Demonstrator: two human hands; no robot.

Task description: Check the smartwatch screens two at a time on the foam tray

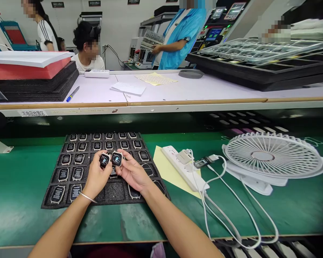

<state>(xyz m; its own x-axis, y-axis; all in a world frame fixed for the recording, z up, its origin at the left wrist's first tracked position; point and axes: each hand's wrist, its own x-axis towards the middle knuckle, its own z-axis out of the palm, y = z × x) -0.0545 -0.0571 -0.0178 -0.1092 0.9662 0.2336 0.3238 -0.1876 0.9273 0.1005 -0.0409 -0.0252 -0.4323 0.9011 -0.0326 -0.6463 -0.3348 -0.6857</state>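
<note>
My left hand (99, 172) grips a smartwatch (104, 160) without a strap, its round dial lit on a dark screen. Pinched in my right hand (130, 170) is a second smartwatch (116, 158), also lit, held side by side with the first. Both hands hover over a black foam tray (52, 191) divided into square pockets. Several more watch bodies lie in the pockets, many with white text on their screens, such as the one at the front left (57, 194). One front pocket (114, 191) holds no watch. My hands hide part of the tray's middle.
Right of the tray, a white power strip (183, 168) with plugs and cables lies on yellow paper (161, 166). A white fan (274, 157) stands beyond it. A raised shelf (97, 93) carries foam stacks, a pen (73, 94) and papers. Several people are behind it.
</note>
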